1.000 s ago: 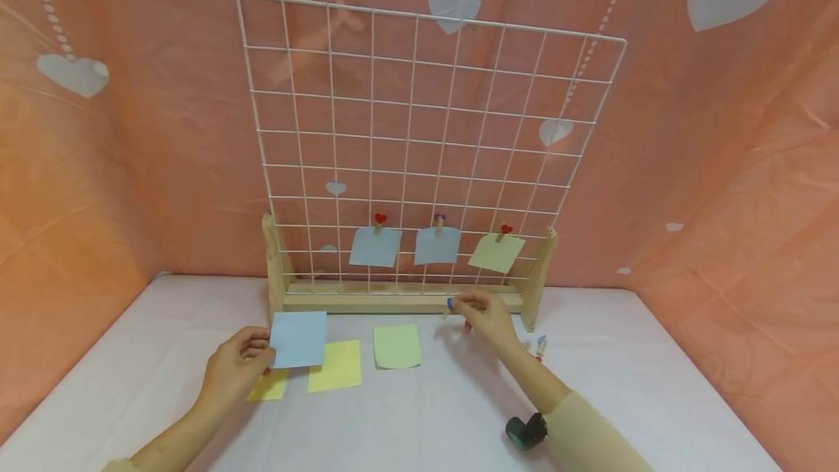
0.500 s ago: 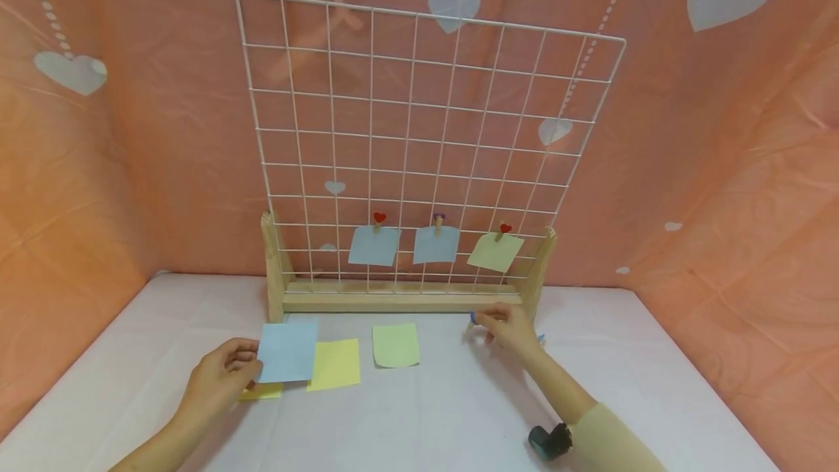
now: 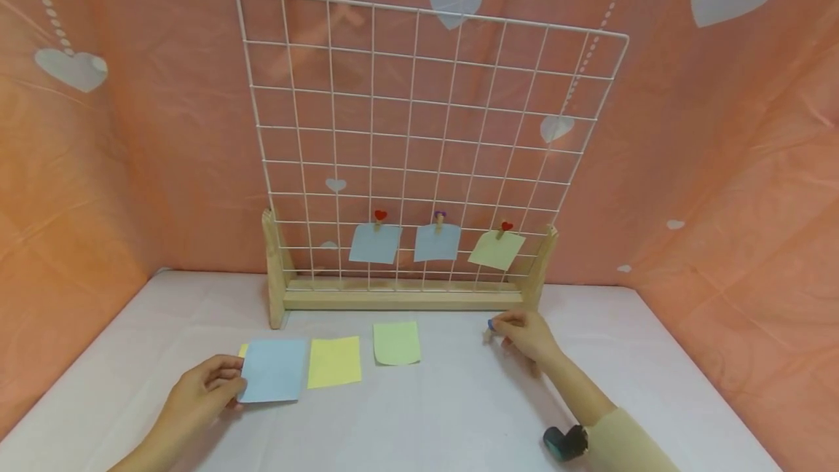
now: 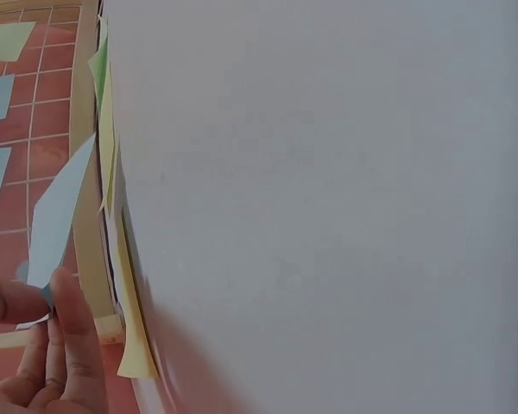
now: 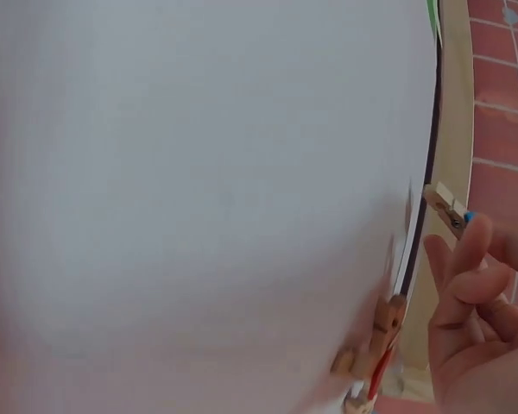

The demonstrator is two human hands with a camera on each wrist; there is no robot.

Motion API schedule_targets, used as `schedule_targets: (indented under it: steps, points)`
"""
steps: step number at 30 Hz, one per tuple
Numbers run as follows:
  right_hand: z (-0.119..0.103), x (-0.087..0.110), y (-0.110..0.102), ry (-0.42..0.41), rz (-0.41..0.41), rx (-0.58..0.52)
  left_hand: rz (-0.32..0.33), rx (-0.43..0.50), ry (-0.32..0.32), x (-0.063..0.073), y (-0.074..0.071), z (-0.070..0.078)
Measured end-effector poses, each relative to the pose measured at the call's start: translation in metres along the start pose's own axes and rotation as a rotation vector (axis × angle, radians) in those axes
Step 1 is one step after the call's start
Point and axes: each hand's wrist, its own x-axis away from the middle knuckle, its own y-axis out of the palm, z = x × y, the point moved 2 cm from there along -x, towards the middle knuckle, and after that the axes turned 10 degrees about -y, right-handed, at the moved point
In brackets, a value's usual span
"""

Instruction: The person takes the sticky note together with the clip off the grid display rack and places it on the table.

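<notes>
My left hand pinches a light blue sticky note by its left edge, over the left part of the table. In the left wrist view the blue note stands tilted between thumb and fingers. Behind it a yellow note shows only at a corner; another yellow note and a green note lie to its right. My right hand pinches a small wooden clothespin with a blue decoration, in front of the rack's right foot. More clothespins lie on the table below that hand.
A white wire grid stands in a wooden base at the back. Clothespins fix two blue notes and a yellow-green note to its lower rows. Orange cloth with pale hearts hangs around the white table.
The left hand has moved left and toward the front with the blue note, now covering most of one yellow note. The right hand has moved right and slightly down with its clothespin.
</notes>
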Motion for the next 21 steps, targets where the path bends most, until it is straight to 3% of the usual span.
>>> schedule_targets:
  steps: [10,21]
  points:
    - [0.01,-0.001,-0.013,0.05,-0.002,-0.006,-0.039,-0.028,-0.063,0.0,-0.003,-0.011]
    - [0.016,-0.001,-0.018,0.097,-0.012,0.024,-0.105,-0.097,-0.083,0.002,-0.007,-0.024]
